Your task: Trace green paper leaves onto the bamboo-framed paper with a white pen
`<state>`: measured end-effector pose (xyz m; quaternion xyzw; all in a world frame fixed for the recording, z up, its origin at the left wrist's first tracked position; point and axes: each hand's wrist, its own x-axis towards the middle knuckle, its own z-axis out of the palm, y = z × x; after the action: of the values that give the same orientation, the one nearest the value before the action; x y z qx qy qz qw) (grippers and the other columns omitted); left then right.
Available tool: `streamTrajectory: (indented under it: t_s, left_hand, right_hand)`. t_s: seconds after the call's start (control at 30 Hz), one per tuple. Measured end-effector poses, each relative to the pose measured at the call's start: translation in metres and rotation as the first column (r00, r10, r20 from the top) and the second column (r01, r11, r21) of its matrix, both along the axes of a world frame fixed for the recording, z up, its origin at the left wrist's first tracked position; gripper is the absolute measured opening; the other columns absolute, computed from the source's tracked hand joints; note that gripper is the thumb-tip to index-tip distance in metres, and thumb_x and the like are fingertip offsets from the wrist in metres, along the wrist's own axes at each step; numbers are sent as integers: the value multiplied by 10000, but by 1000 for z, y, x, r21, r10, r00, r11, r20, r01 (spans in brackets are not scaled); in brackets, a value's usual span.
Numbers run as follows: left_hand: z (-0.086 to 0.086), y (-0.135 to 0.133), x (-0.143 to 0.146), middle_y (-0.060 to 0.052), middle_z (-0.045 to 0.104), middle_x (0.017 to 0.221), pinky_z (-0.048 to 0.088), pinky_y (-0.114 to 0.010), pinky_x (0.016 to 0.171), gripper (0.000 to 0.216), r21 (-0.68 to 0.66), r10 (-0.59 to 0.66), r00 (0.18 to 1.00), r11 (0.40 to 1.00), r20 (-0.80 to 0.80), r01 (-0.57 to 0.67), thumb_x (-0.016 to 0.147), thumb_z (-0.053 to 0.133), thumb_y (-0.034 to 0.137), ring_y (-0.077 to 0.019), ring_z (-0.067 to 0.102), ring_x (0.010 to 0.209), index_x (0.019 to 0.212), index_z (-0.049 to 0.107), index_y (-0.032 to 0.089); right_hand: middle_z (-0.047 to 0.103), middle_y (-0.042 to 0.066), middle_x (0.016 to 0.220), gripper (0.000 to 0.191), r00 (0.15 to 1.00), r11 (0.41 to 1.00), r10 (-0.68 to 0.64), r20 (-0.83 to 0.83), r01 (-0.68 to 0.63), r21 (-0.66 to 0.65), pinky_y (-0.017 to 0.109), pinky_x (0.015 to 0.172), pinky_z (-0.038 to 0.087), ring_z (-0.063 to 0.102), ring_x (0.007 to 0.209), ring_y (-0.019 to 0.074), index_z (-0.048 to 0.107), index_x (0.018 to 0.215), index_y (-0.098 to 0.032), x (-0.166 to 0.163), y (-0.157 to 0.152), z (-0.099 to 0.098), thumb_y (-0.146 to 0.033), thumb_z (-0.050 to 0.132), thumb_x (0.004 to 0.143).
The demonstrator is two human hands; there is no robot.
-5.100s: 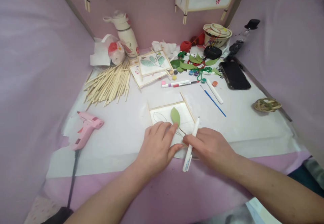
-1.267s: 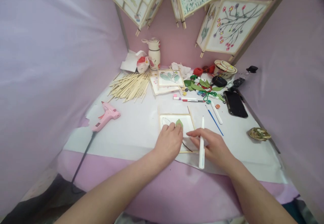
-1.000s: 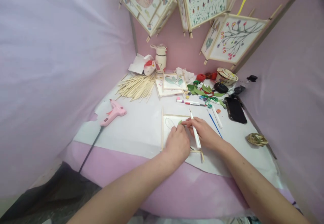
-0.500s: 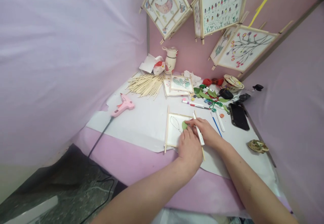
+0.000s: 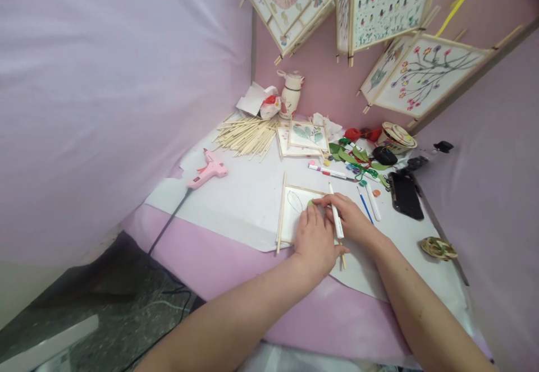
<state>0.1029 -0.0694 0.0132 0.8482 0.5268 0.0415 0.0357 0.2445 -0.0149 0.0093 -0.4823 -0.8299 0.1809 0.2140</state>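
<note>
A small frame of thin sticks around white paper [image 5: 289, 223] lies near the table's front edge. On the paper is a leaf outline [image 5: 295, 202] drawn in dark line. My left hand [image 5: 314, 234] lies flat over the paper, fingers stretched forward and thumb out to the right. Under its fingertips, a green leaf [image 5: 310, 202] shows only in part. My right hand [image 5: 347, 217] is closed around a white marker pen [image 5: 336, 212], which slants across the hand. The right fingertips reach to the leaf beside the left fingers.
A pink glue gun [image 5: 208, 171] with a cord lies left. Behind are a stick pile [image 5: 248, 136], painted frames [image 5: 309, 135] and a white flask [image 5: 291, 96]. Pens, leaves, a black phone [image 5: 406, 195] and a small woven item [image 5: 438, 247] lie right. Painted lanterns [image 5: 433, 74] hang above.
My left hand has flattened out, its thumb now spread to the right, and covers more of the leaf. My right hand still holds the marker. The view has shifted slightly.
</note>
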Motion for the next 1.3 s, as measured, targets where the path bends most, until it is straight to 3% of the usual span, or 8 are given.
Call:
streamTrajectory:
  t_s: [0.17,0.3,0.43,0.57,0.73,0.83,1.07,1.3]
  left_hand:
    - [1,5,-7,-254,389,1443,213,-453,1123,901,-14,-66,998,998,15,66,813,378,736,-357,294,1376,1394,419,49]
    - [1,8,-11,-262,387,1442,205,-460,1125,894,-7,-108,993,994,38,108,803,369,751,-358,279,1386,1377,445,71]
    - [-2,7,-12,-250,394,1443,217,-463,1118,880,2,-96,994,995,45,96,796,396,746,-354,303,1374,1380,447,91]
    - [-6,6,-12,-223,342,1488,191,-458,1139,893,-14,-90,995,996,43,91,788,400,754,-342,251,1405,1409,422,113]
    - [-12,4,-11,-202,273,1527,144,-453,1168,933,-38,-78,996,996,35,79,773,409,767,-325,180,1435,1440,374,116]
    - [-14,2,-10,-188,261,1534,110,-455,1180,961,-39,-73,997,996,23,74,760,405,783,-317,142,1445,1444,365,108]
    - [-14,1,-11,-163,290,1529,111,-462,1183,955,-11,-75,997,997,19,75,753,411,788,-318,156,1442,1431,393,116]
    - [-9,3,-14,-189,250,1538,82,-439,1192,971,-34,-60,998,998,14,60,748,440,777,-308,130,1449,1428,389,86]
  right_hand:
    - [667,71,1060,265,999,999,-42,-33,43,28,402,906,419,586,997,223,602,1093,-211,-1,-1,4,-212,420,901]
    - [666,53,1013,340,961,988,-146,-234,153,12,354,840,459,609,890,184,536,1238,-233,-4,5,13,-331,399,942]
    - [647,32,880,267,887,969,-247,-390,231,-88,307,729,480,589,780,163,639,1008,-215,-13,21,18,-398,479,895]
    - [643,13,805,250,826,949,-316,-467,277,-151,301,722,488,593,743,156,613,1012,-208,-20,33,11,-384,509,870]
    - [680,42,909,203,944,975,-212,-252,221,9,338,819,467,623,856,188,619,1005,-212,-17,32,0,-320,501,881]
    - [682,34,904,162,983,988,-145,-113,149,28,337,804,459,619,837,189,617,984,-216,-16,31,-4,-273,519,868]
    - [667,26,823,193,981,992,-128,-147,126,-26,318,736,466,606,724,167,602,1019,-203,-21,33,-9,-253,520,853]
    - [668,30,882,196,989,989,-119,-87,126,72,367,844,423,593,838,190,614,1035,-223,-26,34,-7,-231,509,869]
